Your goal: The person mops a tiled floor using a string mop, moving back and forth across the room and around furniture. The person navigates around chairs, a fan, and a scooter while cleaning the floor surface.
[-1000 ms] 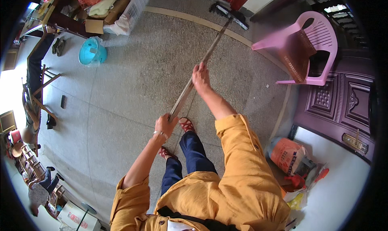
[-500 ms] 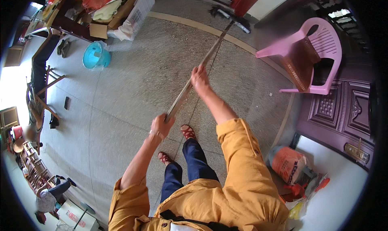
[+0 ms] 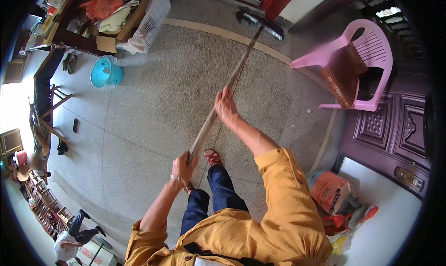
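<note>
Both my hands are closed around the long wooden handle of a mop. My left hand, with a bracelet at its wrist, grips the handle's near end. Further along the shaft, my right hand is wrapped around it. The handle slants away to the far right, down to the mop head, a pale bar with dark material about it. That head rests on the floor by a red post, beyond a tan floor stripe.
A pink plastic chair with a brown woven seat stands right, by a purple door. Bags lie lower right. Far left are a blue bucket, a white basket and a folding lounger. Another person is lower left.
My hands and the handle have drawn back toward my body. The mop head has shifted slightly nearer and left. My view has also moved a little.
</note>
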Tool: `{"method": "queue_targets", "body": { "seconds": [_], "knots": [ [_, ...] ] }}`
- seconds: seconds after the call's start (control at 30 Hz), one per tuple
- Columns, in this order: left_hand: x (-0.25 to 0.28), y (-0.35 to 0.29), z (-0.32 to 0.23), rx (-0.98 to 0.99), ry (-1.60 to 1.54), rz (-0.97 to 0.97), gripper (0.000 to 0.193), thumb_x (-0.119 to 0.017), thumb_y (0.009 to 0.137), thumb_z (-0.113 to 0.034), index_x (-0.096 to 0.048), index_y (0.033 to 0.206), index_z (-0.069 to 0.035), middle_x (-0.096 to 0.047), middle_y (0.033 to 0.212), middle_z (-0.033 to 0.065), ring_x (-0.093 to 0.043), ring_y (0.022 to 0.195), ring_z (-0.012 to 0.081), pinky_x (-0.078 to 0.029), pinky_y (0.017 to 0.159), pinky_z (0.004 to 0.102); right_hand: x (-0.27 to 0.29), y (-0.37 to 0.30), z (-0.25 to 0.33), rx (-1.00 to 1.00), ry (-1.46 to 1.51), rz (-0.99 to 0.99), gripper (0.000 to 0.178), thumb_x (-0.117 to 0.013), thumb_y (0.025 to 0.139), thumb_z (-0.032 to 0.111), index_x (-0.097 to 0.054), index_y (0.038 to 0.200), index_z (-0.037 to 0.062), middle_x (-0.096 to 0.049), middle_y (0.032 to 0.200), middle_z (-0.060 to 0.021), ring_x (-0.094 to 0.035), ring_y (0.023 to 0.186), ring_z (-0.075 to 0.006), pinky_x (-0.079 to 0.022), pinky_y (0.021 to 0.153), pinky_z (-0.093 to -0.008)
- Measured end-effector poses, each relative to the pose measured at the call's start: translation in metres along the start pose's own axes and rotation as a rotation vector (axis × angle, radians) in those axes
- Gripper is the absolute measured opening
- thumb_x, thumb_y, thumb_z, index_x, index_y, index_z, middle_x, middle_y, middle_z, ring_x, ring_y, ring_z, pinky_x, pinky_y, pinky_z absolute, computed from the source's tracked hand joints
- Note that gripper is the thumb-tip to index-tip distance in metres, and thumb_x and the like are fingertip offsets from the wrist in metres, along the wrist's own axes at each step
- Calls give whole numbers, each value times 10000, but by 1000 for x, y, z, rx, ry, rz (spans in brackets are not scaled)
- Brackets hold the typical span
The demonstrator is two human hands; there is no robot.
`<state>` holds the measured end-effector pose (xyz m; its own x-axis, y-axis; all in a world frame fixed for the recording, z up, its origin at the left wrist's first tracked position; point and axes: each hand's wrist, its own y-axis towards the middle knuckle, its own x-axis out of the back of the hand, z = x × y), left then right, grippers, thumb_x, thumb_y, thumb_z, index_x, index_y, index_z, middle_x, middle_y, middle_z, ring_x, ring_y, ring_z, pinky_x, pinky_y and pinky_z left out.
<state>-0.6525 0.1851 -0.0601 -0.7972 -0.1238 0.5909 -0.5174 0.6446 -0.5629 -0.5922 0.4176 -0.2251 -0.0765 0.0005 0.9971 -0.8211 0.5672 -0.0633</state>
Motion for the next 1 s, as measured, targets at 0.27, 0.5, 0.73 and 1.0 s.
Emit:
{"method": "queue_targets", "body": {
  "seconds": [0.27,0.5,0.73,1.0],
  "knots": [
    [-43,25,-15,56,-37,101,322,-583,730,-305,-569,844,-4,-580,732,228,-574,736,384,-443,642,424,-14,48,-65,52,20,402,299,-476,765,100,-546,1012,-54,-471,1098,-242,-427,1069,-336,-422,845,-352],
    [-61,-65,48,127,-75,163,298,-605,727,-270,-517,873,-26,-586,800,223,-559,787,393,-439,680,437,-31,-50,12,-40,-321,317,330,-462,791,137,-556,1069,-12,-423,1210,-231,-348,1140,-382,-382,842,-456],
    [-20,-260,210,298,48,208,306,-639,697,-312,-521,768,-39,-576,704,185,-558,698,385,-439,586,417,17,-216,212,152,-347,333,270,-427,780,136,-486,1009,7,-506,968,-144,-478,963,-261,-322,922,-377],
    [85,-560,374,684,362,207,461,-624,669,-479,-543,544,-42,-533,533,183,-545,536,362,-409,508,435,50,-443,463,827,571,459,217,-492,694,99,-517,479,122,-532,496,-62,-558,551,-232,-313,827,-498]
  ]
}}
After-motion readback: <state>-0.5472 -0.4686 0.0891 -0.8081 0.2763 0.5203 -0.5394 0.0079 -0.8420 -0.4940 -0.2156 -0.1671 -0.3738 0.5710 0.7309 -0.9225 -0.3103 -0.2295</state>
